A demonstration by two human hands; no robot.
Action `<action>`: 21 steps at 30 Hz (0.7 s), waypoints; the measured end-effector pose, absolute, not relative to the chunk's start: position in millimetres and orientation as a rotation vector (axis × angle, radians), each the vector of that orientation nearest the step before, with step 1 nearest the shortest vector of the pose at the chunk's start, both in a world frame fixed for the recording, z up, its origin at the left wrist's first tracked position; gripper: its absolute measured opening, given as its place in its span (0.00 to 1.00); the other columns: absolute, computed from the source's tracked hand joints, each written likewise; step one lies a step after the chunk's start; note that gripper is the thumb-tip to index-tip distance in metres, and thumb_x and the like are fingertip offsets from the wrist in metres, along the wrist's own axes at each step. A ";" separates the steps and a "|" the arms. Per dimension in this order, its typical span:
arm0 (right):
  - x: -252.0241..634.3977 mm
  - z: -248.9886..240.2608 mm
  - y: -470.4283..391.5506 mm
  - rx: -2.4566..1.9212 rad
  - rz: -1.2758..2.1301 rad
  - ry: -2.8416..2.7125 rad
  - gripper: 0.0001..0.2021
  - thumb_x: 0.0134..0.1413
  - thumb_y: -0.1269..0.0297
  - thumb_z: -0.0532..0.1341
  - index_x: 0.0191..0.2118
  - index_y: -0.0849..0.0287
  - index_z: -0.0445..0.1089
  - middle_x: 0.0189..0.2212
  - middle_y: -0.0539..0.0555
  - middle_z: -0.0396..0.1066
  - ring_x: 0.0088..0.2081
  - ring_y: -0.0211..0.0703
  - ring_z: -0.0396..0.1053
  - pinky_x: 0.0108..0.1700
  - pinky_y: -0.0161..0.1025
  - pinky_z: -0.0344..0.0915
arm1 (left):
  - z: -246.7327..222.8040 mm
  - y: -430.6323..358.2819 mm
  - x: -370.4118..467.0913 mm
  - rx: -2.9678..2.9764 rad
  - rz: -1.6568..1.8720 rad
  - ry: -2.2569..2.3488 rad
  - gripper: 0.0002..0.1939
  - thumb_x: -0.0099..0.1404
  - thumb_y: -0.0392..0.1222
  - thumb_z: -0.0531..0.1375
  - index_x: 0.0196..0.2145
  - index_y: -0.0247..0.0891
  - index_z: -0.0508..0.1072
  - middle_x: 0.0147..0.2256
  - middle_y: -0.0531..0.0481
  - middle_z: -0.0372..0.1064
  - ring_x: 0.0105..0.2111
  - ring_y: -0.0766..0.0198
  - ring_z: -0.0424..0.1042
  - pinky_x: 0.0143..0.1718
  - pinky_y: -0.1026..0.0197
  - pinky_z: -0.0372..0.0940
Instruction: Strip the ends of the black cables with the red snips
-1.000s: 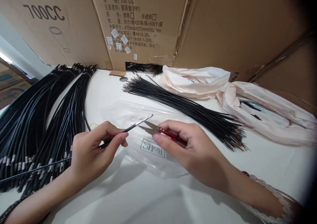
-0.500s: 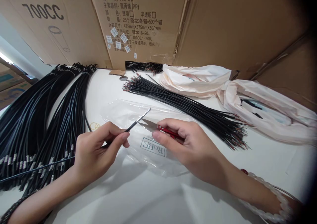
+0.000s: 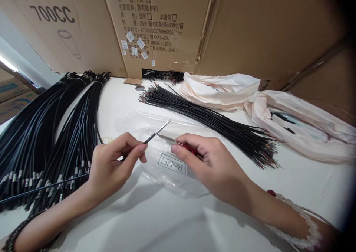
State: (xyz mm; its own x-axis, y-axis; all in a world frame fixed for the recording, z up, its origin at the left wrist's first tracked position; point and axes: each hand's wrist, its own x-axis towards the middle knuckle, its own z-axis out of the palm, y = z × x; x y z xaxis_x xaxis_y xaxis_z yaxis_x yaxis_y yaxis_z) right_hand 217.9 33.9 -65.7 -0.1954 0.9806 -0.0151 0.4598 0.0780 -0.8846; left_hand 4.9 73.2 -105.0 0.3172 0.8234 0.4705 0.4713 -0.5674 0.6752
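Observation:
Between thumb and fingers, my left hand [image 3: 118, 164] pinches a thin black cable [image 3: 151, 136], whose silvery tip points up and to the right. My right hand [image 3: 204, 159] is wrapped round small red-handled snips [image 3: 191, 150]. Their metal blades reach left, close beside the silvery part of the cable; whether they touch it I cannot tell. Under both hands lies a clear plastic bag [image 3: 178, 183] printed "RoHS".
Large bundles of black cables [image 3: 75, 133] lie at the left. Another black bundle [image 3: 205, 114] with bared wire ends lies behind my right hand. Pale plastic bags [image 3: 222, 90] sit at the back right, before cardboard boxes [image 3: 250, 29].
The snips' blades look closer together and less of the red handle shows. My left hand has shifted slightly to the right in view, with the cable.

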 end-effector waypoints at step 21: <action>206.0 -62.5 78.4 -1.161 1.184 -1.429 0.10 0.47 0.61 0.70 0.29 0.62 0.72 0.21 0.45 0.64 0.24 0.31 0.58 0.26 0.31 0.59 | -103.4 80.4 8.8 1.811 1.055 1.171 0.16 0.67 0.49 0.56 0.25 0.36 0.67 0.18 0.55 0.69 0.12 0.76 0.53 0.15 0.70 0.51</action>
